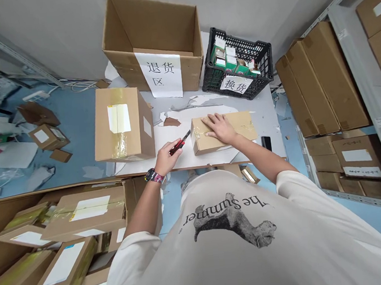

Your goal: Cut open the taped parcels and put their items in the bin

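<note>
Here at the near side of the white-topped table (pixel 175 162), the left hand (pixel 167 157) grips a red-and-black utility knife (pixel 179 144), blade out, its tip just beside the sealed cardboard box (pixel 243 126). That box lies flat on the table, long, low and plain brown, shiny clear tape glinting across its top towards the left end. On it rests the right hand (pixel 222 130), open, fingers spread. Beyond, an open carton (pixel 188 74) wears a white paper sign, with a black plastic crate (pixel 263 64) to its right.
</note>
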Available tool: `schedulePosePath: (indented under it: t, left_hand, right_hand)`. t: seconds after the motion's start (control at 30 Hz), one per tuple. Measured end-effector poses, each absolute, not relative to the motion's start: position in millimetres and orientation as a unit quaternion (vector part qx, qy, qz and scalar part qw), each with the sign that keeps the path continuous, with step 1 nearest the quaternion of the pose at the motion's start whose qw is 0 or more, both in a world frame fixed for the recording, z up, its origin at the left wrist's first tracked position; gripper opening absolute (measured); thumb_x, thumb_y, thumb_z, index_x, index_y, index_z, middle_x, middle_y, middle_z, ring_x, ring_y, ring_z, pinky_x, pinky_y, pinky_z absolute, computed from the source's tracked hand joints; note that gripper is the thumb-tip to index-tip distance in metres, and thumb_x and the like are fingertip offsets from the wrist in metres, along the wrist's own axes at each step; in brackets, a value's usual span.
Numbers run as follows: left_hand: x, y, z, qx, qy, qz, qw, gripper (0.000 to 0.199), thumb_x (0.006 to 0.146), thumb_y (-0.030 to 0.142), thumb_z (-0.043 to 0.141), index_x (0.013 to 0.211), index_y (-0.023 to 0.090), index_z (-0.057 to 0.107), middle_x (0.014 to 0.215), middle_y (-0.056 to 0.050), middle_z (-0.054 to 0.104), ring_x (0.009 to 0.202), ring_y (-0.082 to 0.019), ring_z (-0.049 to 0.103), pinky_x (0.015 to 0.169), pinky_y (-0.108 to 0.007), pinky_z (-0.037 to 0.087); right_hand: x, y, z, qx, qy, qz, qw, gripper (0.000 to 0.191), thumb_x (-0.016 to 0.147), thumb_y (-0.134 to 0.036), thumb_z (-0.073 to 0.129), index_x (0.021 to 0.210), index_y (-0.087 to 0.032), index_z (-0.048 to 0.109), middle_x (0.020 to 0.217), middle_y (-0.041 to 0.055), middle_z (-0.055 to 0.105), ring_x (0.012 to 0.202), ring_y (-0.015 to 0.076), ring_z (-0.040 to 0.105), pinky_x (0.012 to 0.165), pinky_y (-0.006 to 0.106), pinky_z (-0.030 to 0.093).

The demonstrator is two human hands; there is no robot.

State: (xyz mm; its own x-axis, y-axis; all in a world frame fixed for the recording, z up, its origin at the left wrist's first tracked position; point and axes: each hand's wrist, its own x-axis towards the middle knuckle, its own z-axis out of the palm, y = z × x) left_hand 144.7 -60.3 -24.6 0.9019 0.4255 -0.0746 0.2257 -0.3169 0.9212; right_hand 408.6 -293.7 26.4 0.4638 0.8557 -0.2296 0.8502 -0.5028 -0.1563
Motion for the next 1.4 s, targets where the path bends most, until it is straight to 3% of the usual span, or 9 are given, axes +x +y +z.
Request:
schedulePosePath:
  t: [0.13,0.37,0.53,0.67,0.8,1.03,1.2,1.4]
  left_hand:
    - [147.1,-58.8,-15.8,0.825,0.192,0.096,0.523,0.057,0.100,0.055,0.078,0.148,0.025,0.087,0.122,-0.011,0.084,0.106,-0.029,0.076,0.102,-0.042,0.061]
    - [144.2,-56.9,-12.9,0.828,0.199,0.110,0.513,0.054,0.100,0.053,0.078,0.145,0.025,0.088,0.125,-0.012,0.085,0.109,-0.031,0.078,0.102,-0.045,0.062]
    - [141.1,-60.1,-8.1,0.846,0.163,0.095,0.499,0.050,0.102,0.048,0.079,0.147,0.029,0.088,0.125,-0.011,0.085,0.111,-0.033,0.080,0.105,-0.046,0.061]
    - [149.5,-64.3,-3.8,0.881,0.134,0.062,0.450,0.049,0.102,0.041,0.079,0.150,0.033,0.088,0.128,-0.010,0.085,0.113,-0.034,0.080,0.098,-0.044,0.061]
    - [162.6,-67.3,-6.0,0.910,0.124,0.046,0.392,0.048,0.101,0.037,0.080,0.148,0.034,0.089,0.126,-0.011,0.085,0.112,-0.036,0.079,0.089,-0.043,0.058]
    - [172.9,-68.7,-12.6,0.934,0.140,0.051,0.325,0.047,0.102,0.036,0.079,0.148,0.037,0.088,0.123,-0.011,0.082,0.105,-0.036,0.078,0.083,-0.043,0.055]
    - [182.8,-74.0,0.9,0.943,0.138,0.009,0.303,0.049,0.104,0.037,0.076,0.152,0.036,0.086,0.128,-0.013,0.081,0.109,-0.037,0.079,0.088,-0.045,0.057]
    - [172.4,-55.6,20.4,0.940,0.248,-0.032,0.233,0.055,0.113,0.044,0.064,0.166,0.036,0.077,0.144,-0.014,0.079,0.125,-0.039,0.077,0.097,-0.047,0.059]
  right_hand:
    - [410.9,-291.6,25.2,-0.843,-0.519,0.140,-0.010,0.075,0.121,-0.056,0.058,0.187,-0.023,0.049,0.192,0.0220,0.043,0.172,0.0486,0.040,0.145,0.072,0.023]
    - [399.5,-294.2,20.6,-0.828,-0.543,0.143,-0.009,0.073,0.117,-0.037,0.061,0.189,-0.030,0.046,0.199,0.0170,0.033,0.182,0.0501,0.029,0.144,0.084,0.018]
    - [403.6,-295.4,15.6,-0.830,-0.541,0.136,-0.004,0.070,0.119,-0.038,0.055,0.188,-0.026,0.048,0.198,0.0164,0.036,0.181,0.0467,0.032,0.147,0.078,0.019]
    - [407.5,-296.9,14.5,-0.826,-0.546,0.138,0.003,0.071,0.120,-0.043,0.056,0.188,-0.027,0.048,0.198,0.0152,0.036,0.180,0.0463,0.035,0.147,0.073,0.021]
    - [407.4,-297.9,15.4,-0.827,-0.544,0.141,0.001,0.076,0.116,-0.044,0.063,0.189,-0.030,0.048,0.198,0.0143,0.036,0.179,0.0482,0.036,0.146,0.075,0.024]
    - [406.6,-299.1,13.3,-0.824,-0.549,0.138,-0.005,0.070,0.119,-0.036,0.050,0.188,-0.029,0.049,0.198,0.0145,0.037,0.181,0.0457,0.034,0.147,0.071,0.023]
    - [412.2,-303.2,1.5,-0.818,-0.563,0.117,0.015,0.069,0.118,-0.033,0.051,0.187,-0.027,0.051,0.196,0.0144,0.042,0.178,0.0460,0.038,0.146,0.071,0.027]
    - [417.7,-312.1,-22.0,-0.806,-0.587,0.043,0.058,0.064,0.120,-0.027,0.043,0.181,-0.024,0.060,0.180,0.0182,0.063,0.164,0.0442,0.056,0.138,0.068,0.042]
